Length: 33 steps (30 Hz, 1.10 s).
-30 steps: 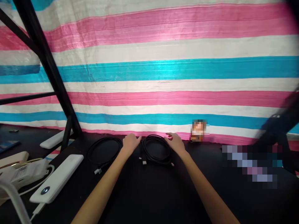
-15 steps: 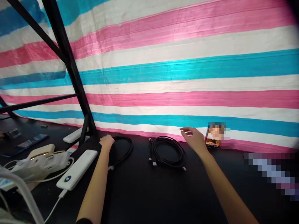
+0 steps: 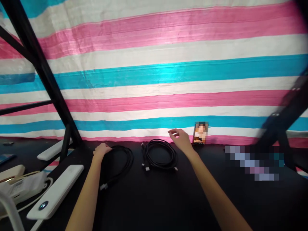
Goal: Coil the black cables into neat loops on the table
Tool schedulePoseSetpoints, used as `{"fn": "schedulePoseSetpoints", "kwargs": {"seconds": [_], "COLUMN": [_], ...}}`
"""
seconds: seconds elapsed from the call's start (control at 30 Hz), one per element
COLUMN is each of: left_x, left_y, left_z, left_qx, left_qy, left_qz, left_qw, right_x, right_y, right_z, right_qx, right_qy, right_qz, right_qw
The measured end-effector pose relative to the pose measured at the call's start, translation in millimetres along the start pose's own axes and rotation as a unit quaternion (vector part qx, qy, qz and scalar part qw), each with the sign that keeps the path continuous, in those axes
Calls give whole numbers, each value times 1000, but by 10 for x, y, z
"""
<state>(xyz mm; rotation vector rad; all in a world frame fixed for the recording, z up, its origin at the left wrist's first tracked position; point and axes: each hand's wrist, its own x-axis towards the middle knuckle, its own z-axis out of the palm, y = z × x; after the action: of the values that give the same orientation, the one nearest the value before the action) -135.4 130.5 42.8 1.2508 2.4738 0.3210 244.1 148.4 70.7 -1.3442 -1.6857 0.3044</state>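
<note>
My left hand (image 3: 102, 149) lies at the left side of a loosely looped black cable (image 3: 128, 162), its fingers curled onto the cable; part of the loop is hidden by the hand. The cable's pale connectors (image 3: 104, 186) rest on the black tabletop nearer me. Right of it lies a second black cable (image 3: 174, 160), neatly coiled, with several light-coloured plug ends around its edge. My right hand (image 3: 181, 139) hovers beyond this coil's right side, fingers apart and holding nothing. Just right of that hand, a phone (image 3: 199, 139) with a lit screen leans upright against the striped sheet.
A white power bank (image 3: 56, 191) with a round display lies left of my left forearm. Further left are a white power strip (image 3: 29, 187) with cords and another white slab (image 3: 53, 150). A black metal frame leg (image 3: 51, 86) rises at left. The striped sheet (image 3: 156, 73) hangs behind.
The view has turned right, so things appear further left and a dark post shows at right. My left hand stays on the left cable; my right hand still hovers near the coil.
</note>
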Motion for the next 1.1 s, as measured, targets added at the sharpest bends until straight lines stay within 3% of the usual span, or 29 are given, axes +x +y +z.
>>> {"fn": "schedulePoseSetpoints", "kwargs": {"seconds": [0.1, 0.2, 0.3, 0.37, 0.47, 0.67, 0.87, 1.0, 1.1], "left_x": [-83, -287, -645, -935, -1322, -1647, -1767, -1803, -1792], "left_y": [45, 121, 207, 261, 328, 457, 648, 743, 769], "left_z": [-141, -414, -748, -935, -1099, -1116, -1000, -946, -946], "left_qx": [-54, -120, -183, -263, -311, -428, -478, -530, -562], "left_qy": [-17, -10, -21, -40, -58, 13, -8, -19, -62], "left_qz": [54, 126, 207, 257, 301, 342, 349, 353, 325], "left_qw": [997, 985, 961, 929, 900, 836, 806, 770, 758], "right_x": [-14, -27, -48, -74, -135, -267, -349, -358, -329], "right_y": [-35, -83, -171, -266, -448, -749, -961, -1005, -964], "right_z": [2, 2, -7, -23, -67, -149, -263, -330, -317], "right_qx": [7, 15, 26, 43, 97, 233, 346, 352, 341], "right_qy": [-3, -11, -29, -59, -132, -283, -388, -377, -374], "right_qz": [2, 1, -2, -8, -18, -36, -49, -64, -61], "right_qw": [1000, 1000, 999, 997, 986, 930, 853, 854, 860]}}
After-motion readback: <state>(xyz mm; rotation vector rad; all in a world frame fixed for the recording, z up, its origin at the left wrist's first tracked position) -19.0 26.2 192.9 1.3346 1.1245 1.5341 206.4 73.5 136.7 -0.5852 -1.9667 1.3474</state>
